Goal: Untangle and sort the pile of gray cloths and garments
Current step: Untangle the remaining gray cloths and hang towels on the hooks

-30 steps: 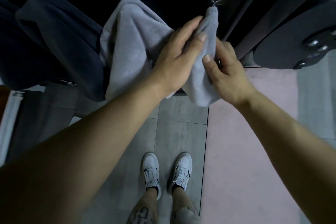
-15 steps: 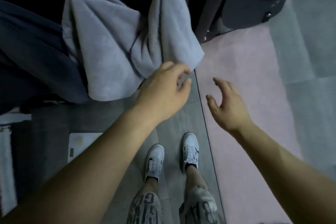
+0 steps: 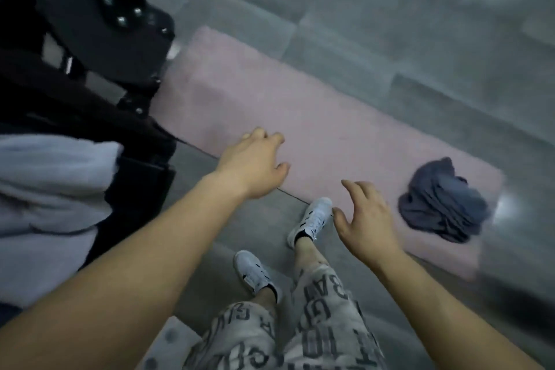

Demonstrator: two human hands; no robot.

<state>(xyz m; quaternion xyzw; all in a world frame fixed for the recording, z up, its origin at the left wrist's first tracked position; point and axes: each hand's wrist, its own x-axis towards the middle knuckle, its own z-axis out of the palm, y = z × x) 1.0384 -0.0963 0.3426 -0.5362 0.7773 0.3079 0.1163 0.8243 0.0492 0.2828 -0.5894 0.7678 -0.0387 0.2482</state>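
Left hand and right hand hung empty, fingers loose. The bunched cloth at right, if snatched carelessly, risked tangling tighter.

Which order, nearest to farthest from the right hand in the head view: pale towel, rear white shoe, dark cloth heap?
1. dark cloth heap, just right, on the pink mat
2. rear white shoe, below left
3. pale towel, far left edge

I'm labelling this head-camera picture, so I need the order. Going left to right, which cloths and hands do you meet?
From the left: light gray towel → left hand → right hand → crumpled dark gray garment, lying on the pink mat.
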